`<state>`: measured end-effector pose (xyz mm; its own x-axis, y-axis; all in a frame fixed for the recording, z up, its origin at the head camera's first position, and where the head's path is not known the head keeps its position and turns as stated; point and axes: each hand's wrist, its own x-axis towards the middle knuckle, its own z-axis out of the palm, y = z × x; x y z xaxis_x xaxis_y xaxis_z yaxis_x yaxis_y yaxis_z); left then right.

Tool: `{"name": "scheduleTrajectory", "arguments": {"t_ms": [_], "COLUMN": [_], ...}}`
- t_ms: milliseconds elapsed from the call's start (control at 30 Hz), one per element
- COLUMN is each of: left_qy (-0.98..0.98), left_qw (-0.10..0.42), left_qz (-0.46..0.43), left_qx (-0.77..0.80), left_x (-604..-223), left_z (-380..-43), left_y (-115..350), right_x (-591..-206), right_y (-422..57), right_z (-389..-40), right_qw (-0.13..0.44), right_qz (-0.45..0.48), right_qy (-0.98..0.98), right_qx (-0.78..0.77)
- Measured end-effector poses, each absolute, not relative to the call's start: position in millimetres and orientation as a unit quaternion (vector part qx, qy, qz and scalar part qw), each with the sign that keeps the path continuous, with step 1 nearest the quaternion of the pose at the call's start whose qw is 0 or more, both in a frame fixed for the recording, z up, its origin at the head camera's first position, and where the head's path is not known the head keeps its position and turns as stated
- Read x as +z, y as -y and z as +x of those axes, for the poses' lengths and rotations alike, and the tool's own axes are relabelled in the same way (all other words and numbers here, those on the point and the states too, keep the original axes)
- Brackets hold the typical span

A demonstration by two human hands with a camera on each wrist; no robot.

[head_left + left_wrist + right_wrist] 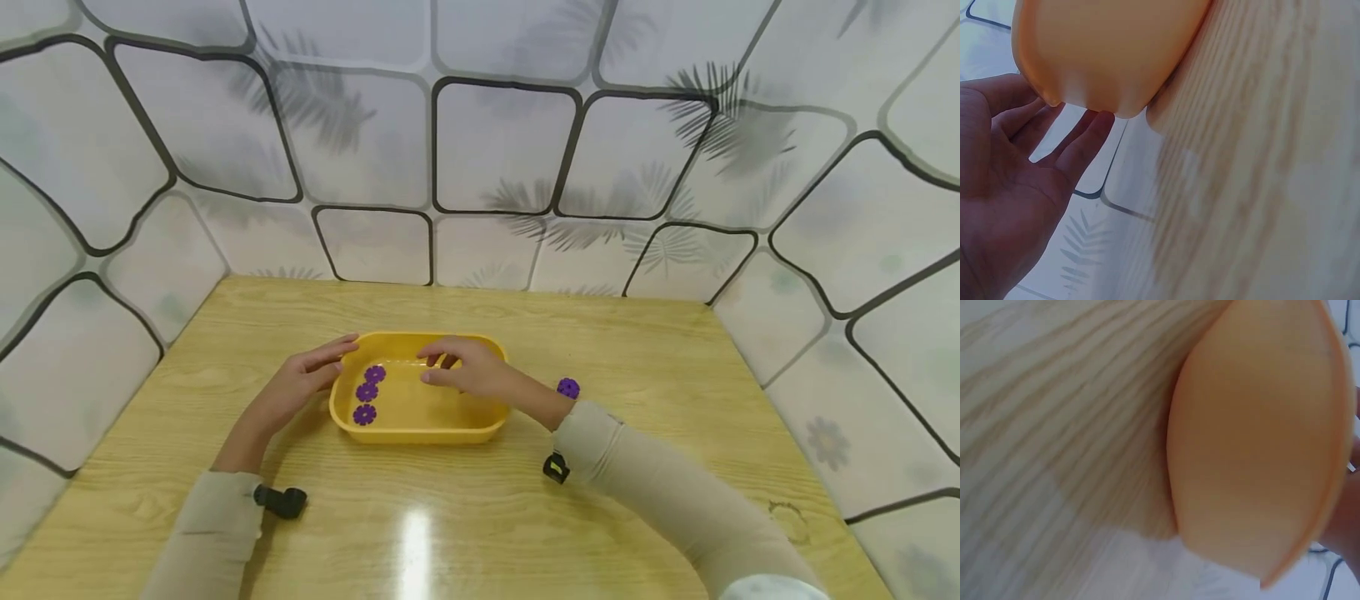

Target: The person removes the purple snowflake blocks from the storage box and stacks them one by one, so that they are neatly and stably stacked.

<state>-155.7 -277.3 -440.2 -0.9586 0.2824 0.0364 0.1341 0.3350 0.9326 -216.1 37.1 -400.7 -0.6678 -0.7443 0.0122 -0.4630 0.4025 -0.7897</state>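
Note:
A yellow plastic tray (pixel 420 435) with rounded corners stands on the table. Three purple flower-shaped discs (pixel 367 392) lie in a row along its left end. My left hand (pixel 294 385) is at the tray's left end, fingers extended with the tips at the rim. In the left wrist view the fingers (pixel 1088 144) touch the outside of the tray wall (pixel 1110 56). My right hand (pixel 474 368) hovers over the right half of the tray, thumb and bent fingers apart, no object showing between them. The tray wall (pixel 1260 437) hides most of that hand in the right wrist view.
A purple ball-like piece (pixel 568 388) sits on the wooden table (pixel 645 350) right of the tray, beside my right wrist. Patterned white walls (pixel 495 150) enclose the table at the back and both sides. Each wrist wears a small black camera (pixel 282 502).

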Motion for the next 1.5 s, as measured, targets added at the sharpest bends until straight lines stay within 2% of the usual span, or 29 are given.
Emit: {"name": "scheduleTrajectory", "arguments": {"t_ms": [300,400,800,1133,1333,1500], "left_qy": [-0.822,-0.822,-0.813,-0.810,-0.812,-0.814], "left_qw": [0.062,0.060,0.058,0.058,0.060,0.056], "left_qz": [0.136,0.140,0.141,0.141,0.138,0.139], "left_qx": [0.549,0.549,0.562,0.566,0.563,0.561], "left_x": [-438.4,-439.5,-440.0,-442.9,-442.0,-441.2], "left_z": [-155.2,-155.5,-156.5,-157.2,-157.1,-157.1], "left_y": [277.9,278.5,279.0,279.5,277.8,278.0], "right_x": [-417.5,-421.0,-439.3,-449.4,-448.5,-444.3], "right_y": [11.6,22.4,43.7,52.0,50.7,53.3], "right_z": [-209.6,-210.1,-223.2,-222.0,-221.3,-218.2], "right_qw": [0.279,0.297,0.294,0.235,0.229,0.222], "right_qz": [-0.349,-0.338,-0.392,-0.446,-0.428,-0.453], "right_qy": [-0.799,-0.802,-0.793,-0.829,-0.840,-0.837], "right_qx": [-0.402,-0.393,-0.361,-0.242,-0.242,-0.212]}}
